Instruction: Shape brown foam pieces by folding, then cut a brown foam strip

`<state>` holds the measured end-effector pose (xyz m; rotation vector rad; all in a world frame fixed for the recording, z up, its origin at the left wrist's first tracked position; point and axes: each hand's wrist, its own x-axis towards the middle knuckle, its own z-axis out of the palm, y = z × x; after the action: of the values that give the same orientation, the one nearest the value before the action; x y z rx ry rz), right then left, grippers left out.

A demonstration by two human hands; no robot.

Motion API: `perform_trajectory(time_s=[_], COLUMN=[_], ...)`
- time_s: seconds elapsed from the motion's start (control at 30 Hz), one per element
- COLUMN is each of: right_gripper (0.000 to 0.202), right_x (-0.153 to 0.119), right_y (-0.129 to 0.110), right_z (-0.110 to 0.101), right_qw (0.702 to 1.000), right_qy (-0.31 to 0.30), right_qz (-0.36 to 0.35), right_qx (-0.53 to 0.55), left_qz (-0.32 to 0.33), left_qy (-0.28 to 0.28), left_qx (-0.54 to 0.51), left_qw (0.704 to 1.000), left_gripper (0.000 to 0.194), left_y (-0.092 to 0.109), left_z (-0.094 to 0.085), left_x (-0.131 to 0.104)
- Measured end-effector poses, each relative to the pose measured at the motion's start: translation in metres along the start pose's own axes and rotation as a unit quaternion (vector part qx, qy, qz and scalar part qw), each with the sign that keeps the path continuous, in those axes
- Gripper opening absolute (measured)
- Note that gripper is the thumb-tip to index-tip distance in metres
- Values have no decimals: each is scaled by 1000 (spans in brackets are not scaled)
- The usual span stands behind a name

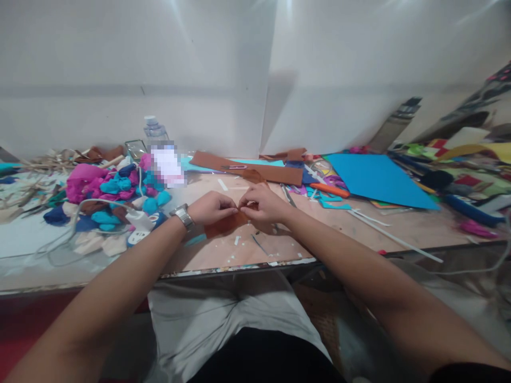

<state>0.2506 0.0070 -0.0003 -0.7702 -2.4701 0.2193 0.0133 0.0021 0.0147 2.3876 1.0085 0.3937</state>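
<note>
My left hand (211, 208) and my right hand (266, 204) meet above the tabletop, thumbs and fingertips pinched together. Both are closed on a thin, soft brown sheet (221, 226), whose lower part hangs out under my left hand. More thin brown material shows behind my right hand. Whether it is paper or cloth I cannot tell. Just beyond my hands lies a stiff brown strip (275, 173) with small thread snips (235, 167) on top. White scraps (237, 240) are scattered on the table below my hands.
Left are crumpled coloured bundles (90, 181), a power strip (139, 234) with a plugged-in cable, a phone (167, 165) and a bottle (155, 129). Right are an orange-handled cutter (331, 189), a blue sheet (379, 178) and a white stick (399, 236). The table's front edge (239, 267) is close to me.
</note>
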Motion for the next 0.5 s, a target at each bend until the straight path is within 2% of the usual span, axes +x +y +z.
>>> perform_trajectory(time_s=[0.23, 0.5], right_gripper=[12, 8], right_x=[2, 1], right_y=[-2, 2], right_z=[0, 5], right_qw=[1000, 999], right_qy=[6, 29], right_qz=[12, -7], right_qx=[-15, -30], left_qz=[-2, 1], left_qy=[4, 10], left_qx=[-7, -2], left_qw=[1000, 1000], left_gripper=[42, 39], left_y=[1, 2], left_z=[0, 1], left_x=[0, 1])
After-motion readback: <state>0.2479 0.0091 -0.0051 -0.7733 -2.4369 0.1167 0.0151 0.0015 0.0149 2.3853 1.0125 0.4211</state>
